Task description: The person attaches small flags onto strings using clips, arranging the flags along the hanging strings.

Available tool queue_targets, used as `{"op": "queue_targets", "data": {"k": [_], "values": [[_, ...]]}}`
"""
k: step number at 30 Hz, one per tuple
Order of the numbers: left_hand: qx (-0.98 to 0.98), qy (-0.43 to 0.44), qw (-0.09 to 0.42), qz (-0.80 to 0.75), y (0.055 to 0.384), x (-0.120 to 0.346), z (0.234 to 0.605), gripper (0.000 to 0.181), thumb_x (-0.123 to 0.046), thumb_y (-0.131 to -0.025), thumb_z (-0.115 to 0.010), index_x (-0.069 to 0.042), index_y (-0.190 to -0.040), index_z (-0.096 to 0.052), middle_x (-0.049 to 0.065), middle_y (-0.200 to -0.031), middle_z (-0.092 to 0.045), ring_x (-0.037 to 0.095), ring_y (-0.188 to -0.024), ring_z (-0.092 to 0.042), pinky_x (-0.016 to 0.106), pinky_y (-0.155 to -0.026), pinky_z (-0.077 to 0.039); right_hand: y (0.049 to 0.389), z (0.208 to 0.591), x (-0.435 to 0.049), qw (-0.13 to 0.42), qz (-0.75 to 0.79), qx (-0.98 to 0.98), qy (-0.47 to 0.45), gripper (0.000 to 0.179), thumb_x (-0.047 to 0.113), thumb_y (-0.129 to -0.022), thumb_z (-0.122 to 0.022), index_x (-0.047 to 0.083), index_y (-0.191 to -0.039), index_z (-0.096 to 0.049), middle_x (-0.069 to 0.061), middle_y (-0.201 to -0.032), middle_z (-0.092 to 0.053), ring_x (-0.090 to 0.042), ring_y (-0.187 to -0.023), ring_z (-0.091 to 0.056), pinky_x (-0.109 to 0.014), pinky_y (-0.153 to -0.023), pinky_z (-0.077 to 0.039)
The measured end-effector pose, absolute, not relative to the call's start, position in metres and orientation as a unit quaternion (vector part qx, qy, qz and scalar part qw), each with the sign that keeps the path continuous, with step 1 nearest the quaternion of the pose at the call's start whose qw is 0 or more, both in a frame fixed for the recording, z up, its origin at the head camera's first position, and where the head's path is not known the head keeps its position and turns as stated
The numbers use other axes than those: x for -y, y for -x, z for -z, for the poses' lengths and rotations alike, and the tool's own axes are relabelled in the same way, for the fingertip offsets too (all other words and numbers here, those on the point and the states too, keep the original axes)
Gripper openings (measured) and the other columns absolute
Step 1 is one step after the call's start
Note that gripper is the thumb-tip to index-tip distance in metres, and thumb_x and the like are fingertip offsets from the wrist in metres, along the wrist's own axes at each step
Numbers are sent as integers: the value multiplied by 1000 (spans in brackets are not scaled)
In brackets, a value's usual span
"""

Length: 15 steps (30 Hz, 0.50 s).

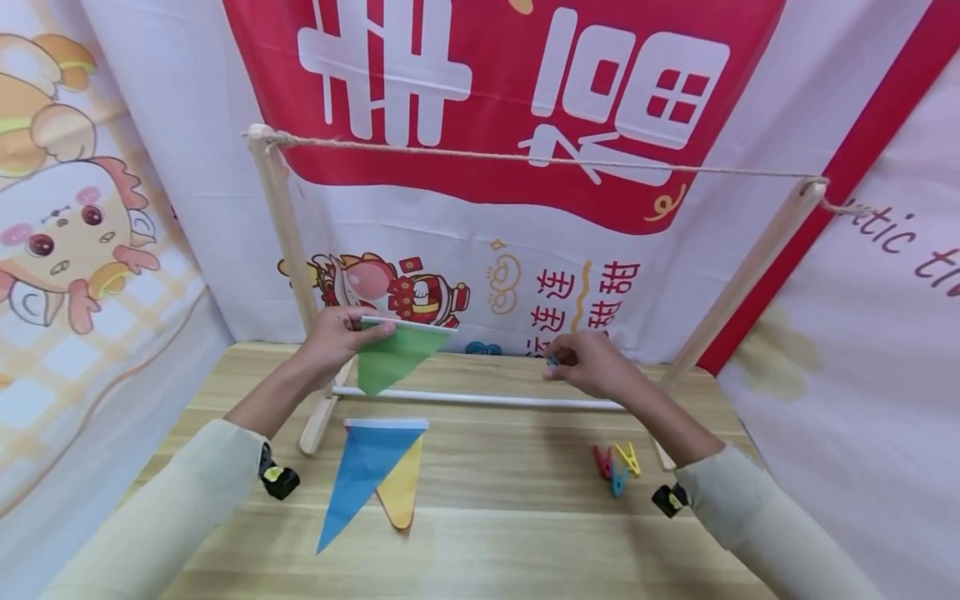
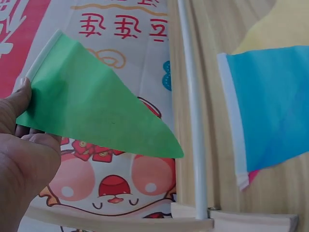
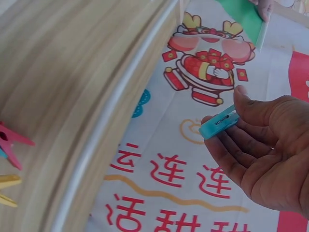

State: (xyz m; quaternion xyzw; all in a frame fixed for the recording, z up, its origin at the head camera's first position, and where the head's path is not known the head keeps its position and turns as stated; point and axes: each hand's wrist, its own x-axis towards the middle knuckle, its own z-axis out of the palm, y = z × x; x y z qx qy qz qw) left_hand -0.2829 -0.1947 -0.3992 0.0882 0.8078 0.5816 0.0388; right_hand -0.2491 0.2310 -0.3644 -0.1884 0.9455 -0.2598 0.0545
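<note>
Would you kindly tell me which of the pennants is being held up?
The green pennant: the left hand grips it above the table, while the blue pennant and the yellow pennant lie overlapping on the tabletop.

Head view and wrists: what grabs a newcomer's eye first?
Likely the red panel with white characters on the white backdrop, behind the beige rope strung between two wooden posts. Then the green triangular pennant in the left hand, centre-left, and the light-blue clip pinched in the right hand. On the wood-grain table below, a blue triangular pennant overlaps a yellow pennant, left of red, blue and yellow clips.
</note>
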Motion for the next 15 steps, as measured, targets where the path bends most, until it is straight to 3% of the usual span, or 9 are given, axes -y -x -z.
{"op": "queue_targets", "data": {"k": [9,15], "values": [[-765,-84,23,-638,281,185,388,41,-29,-110,-77,-2,-141,-76,-17,-108,-82,6,-101,-77,21,-91,-66,249,342,-220,31,276,-940,197,28,19,-101,-88,6,-125,-84,-7,-107,-84,-20,-93,-75,-42,-89,-67],[-761,-85,3,-643,284,183,370,37,-30,-111,-76,-4,-138,-76,-21,-104,-82,5,-99,-79,22,-90,-67,248,327,-215,17,289,-934,207,30,18,-101,-88,5,-127,-83,-8,-109,-85,-21,-94,-76,-40,-91,-69]]}}
